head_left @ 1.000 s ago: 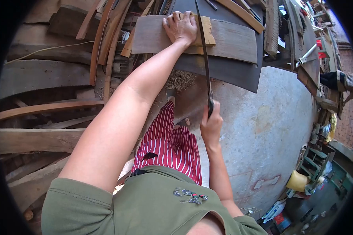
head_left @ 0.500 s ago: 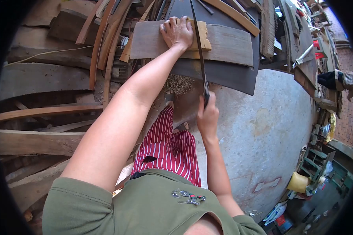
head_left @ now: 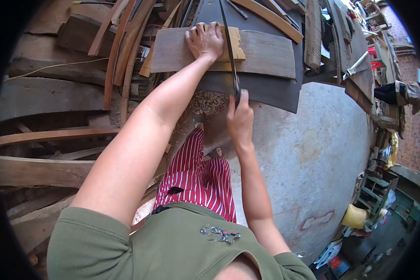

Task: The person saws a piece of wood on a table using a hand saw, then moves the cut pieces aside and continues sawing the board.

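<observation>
- One saw here, a long, dark, narrow-bladed handsaw (head_left: 230,51), upper centre of the frame, its blade crossing the short yellow wooden board (head_left: 236,44).
- It points at the top edge, tip end leaning slightly left, handle end lower; the long axis runs nearly up and down the frame, across the boards' length.
- Two hands at work! The right hand (head_left: 241,119), just above centre, has its fingers closed round the saw's handle.
- The left hand (head_left: 205,43), upper centre, presses down left of the blade, fingers spread a little and bent over the yellow board; it grips no tool.
- Two boards stacked: the yellow one on top of one long, wide, grey-brown wooden board (head_left: 270,55), which lies roughly left to right.
- Beneath them, one dark grey flat panel (head_left: 270,95), and below that, one pile of pale wood shavings (head_left: 207,102).
- One other person (head_left: 406,93) at the right edge, and one yellow plastic container (head_left: 355,216), lower right.
</observation>
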Demonstrator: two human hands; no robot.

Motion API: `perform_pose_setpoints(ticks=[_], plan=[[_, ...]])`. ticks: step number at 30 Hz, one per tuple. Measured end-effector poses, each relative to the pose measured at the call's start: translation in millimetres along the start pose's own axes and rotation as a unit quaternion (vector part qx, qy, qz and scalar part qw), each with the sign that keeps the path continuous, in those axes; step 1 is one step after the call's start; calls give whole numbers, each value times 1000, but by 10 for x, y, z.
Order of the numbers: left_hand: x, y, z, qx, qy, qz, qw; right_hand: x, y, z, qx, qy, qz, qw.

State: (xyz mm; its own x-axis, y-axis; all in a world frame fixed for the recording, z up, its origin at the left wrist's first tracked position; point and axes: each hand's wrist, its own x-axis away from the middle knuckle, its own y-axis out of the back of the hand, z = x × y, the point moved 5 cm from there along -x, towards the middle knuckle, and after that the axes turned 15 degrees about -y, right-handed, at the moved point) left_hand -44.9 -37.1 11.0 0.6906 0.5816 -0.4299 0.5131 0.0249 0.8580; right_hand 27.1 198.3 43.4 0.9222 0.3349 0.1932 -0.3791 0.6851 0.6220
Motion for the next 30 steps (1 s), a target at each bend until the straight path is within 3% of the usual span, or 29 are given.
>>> perform_pose_setpoints(ticks=[5,8,15,19,24,30], plan=[[2,6,21,-33,0,-16,999,976,344,-439,-28,-27,25,999],[4,35,18,-4,-1,-9,1000,931,371,-418,-9,-29,31,999],[-14,-13,28,-15,0,-2,1000,-85,-89,0,17,29,-27,999],[-11,7,27,-8,-3,-8,1000,331,83,-202,-42,25,-6,999],[-2,66,22,-26,-3,-25,999,1028,390,-451,-21,-11,16,1000],[-6,52,37,-16,-6,-17,1000,132,25,-108,-20,25,5,999]])
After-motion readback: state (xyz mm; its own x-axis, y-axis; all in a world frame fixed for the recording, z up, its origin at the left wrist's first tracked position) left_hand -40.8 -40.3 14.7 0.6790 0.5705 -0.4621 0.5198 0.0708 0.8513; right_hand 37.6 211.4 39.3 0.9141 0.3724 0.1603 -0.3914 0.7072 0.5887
